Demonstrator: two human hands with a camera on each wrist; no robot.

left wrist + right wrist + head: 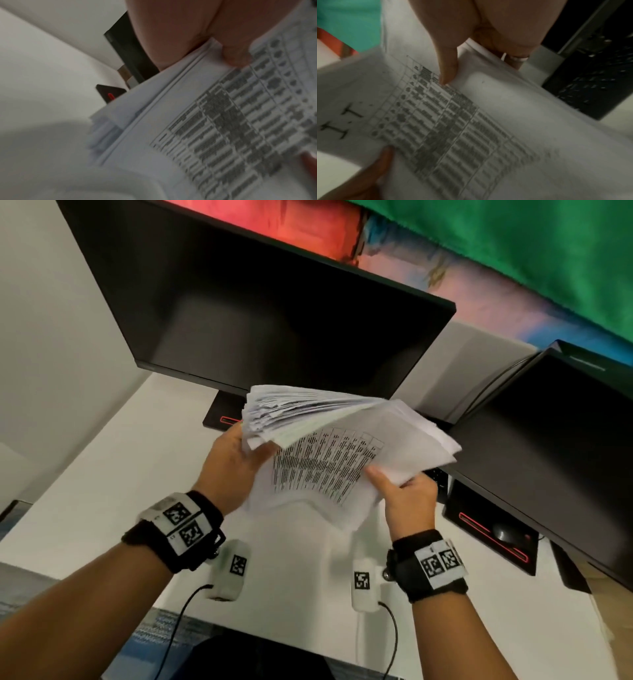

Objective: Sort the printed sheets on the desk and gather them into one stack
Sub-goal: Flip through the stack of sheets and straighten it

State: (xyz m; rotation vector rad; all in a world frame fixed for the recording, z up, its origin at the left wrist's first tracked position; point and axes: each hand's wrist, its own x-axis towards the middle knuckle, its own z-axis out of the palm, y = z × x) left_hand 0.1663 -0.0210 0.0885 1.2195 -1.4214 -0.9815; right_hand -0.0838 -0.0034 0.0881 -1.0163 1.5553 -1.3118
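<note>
**Thick sheaf of printed sheets held above the counter in both hands**

You hold a thick stack of printed sheets (342,446) in the air over the white counter (102,481), in front of the dark monitor (257,313). The paper is thin, white and limp; its far edges fan out unevenly, and the top page sags toward you, showing a ruled table with dense black rows. Your left hand (233,463) grips the stack's left edge, thumb (236,54) on top of the page, fingers hidden under the paper. Your right hand (407,498) pinches the right edge, thumb (448,65) pressed down beside the table and fingers curled beneath. In the right wrist view you can read handwritten "I.T" on the page; the printed text is too blurred to read. A second monitor (555,433) stands to the right, and a black keyboard (594,83) lies partly hidden behind the sheets.
</note>
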